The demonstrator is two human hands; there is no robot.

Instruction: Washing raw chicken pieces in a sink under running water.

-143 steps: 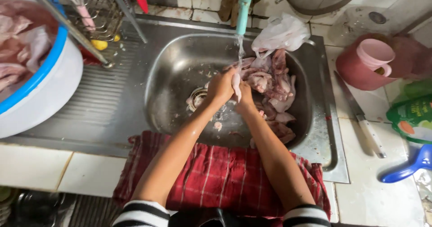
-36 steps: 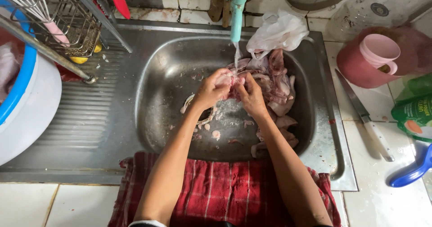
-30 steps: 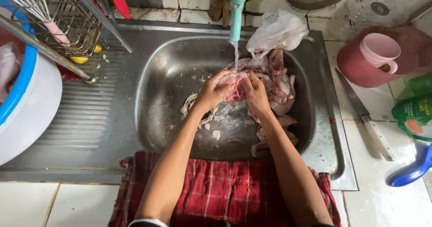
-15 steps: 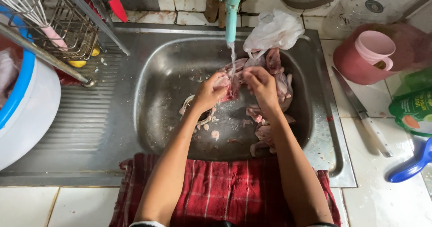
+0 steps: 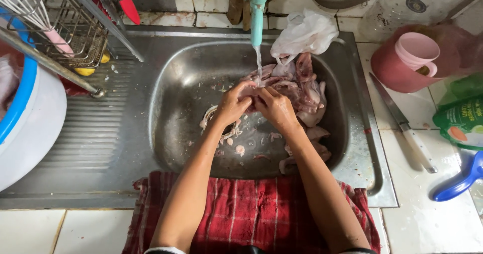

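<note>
Hands meet under the thin stream from the teal tap [image 5: 258, 5], over the middle of the steel sink [image 5: 176, 128]. Left hand [image 5: 234, 103] and right hand [image 5: 274, 108] touch, fingers curled together around a small piece of raw meat [image 5: 250, 89] pinched between them. Just behind and to the right, a heap of pale pink meat pieces [image 5: 304, 90] fills the basin's right side up to the wall, with a white plastic bag [image 5: 303, 32] draped over the back rim. Scraps lie around the drain [image 5: 216, 123]; the left half of the basin is open. A red checked cloth [image 5: 251, 213] covers the near edge. On the right counter a knife [image 5: 402, 123] lies just beside the sink rim, near a pink jug [image 5: 410, 60].
</note>
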